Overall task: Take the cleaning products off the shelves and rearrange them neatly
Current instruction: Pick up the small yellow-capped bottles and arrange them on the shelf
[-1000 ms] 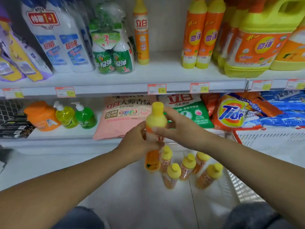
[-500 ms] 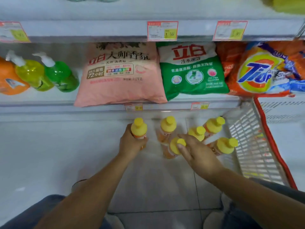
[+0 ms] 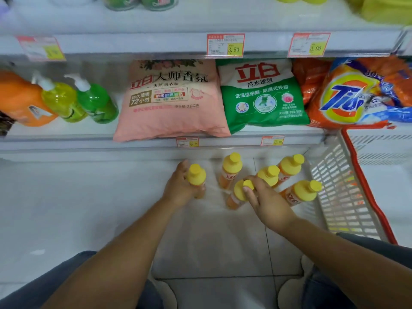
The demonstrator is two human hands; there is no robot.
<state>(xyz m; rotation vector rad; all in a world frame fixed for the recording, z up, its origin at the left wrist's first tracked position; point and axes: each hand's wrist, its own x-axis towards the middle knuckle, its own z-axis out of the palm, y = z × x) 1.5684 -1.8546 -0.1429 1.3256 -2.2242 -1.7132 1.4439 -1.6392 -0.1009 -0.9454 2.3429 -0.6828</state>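
Note:
Several orange detergent bottles with yellow caps stand on the white floor below the bottom shelf. My left hand [image 3: 180, 189] is wrapped around the leftmost bottle [image 3: 196, 177], which stands upright on the floor. My right hand [image 3: 266, 201] grips the nearest bottle [image 3: 239, 194] at its cap; that bottle leans slightly. Another bottle [image 3: 231, 167] stands between the two. Three more stand to the right, one [image 3: 268, 175] just behind my right hand, one [image 3: 289, 163] farther back, one [image 3: 301, 191] by the basket.
A white basket with a red rim [image 3: 341, 190] sits on the floor at the right. The low shelf [image 3: 89, 139] holds a pink bag [image 3: 171, 101], a green bag [image 3: 260, 94], Tide bags [image 3: 347, 94] and pump bottles [image 3: 93, 101]. My knees are at the bottom.
One second ago both hands held one bottle up at shelf height. It has come down to the floor at the left of the group, and my right hand has moved onto the nearest bottle.

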